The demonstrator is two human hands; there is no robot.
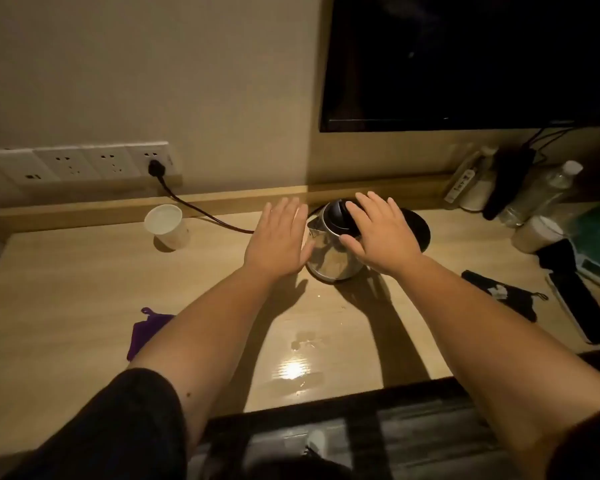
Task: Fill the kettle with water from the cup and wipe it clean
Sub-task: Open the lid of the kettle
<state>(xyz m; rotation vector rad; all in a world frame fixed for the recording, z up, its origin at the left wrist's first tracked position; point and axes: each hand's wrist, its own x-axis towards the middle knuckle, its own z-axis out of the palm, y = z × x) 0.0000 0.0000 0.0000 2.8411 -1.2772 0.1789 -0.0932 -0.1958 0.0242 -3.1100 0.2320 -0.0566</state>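
The small stainless-steel electric kettle with a black lid and handle (329, 244) stands on the pale wood-grain worktop (84, 299), toward the back, just in front of its round black power base (418, 228). It sits off the base, not on it. A black cord (201, 211) runs from the white wall socket strip (80, 164) across the worktop toward the kettle.

The left hand (278, 237) is flat and spread, palm down, beside the kettle's left flank; its fingers (288, 209) are released and grasp nothing. The right hand (378, 233) lies over the lid and handle, fingers extended and loose; whether the palm actually touches the lid cannot be told from this angle, but no grip has closed.

The white paper cup (167, 226) stands upright, well apart to the left of the kettle. Its contents cannot be made out. A purple cloth with a hanging loop (146, 332) lies near the front left edge, partly behind the left forearm. A wet patch (302, 344) glistens on the worktop in front of the kettle.

Judgement: the lid appears shut and both hands are on the approach, so filling has seemingly not begun. The next move calls for the right hand to open the lid while the left steadies the body or fetches the cup.
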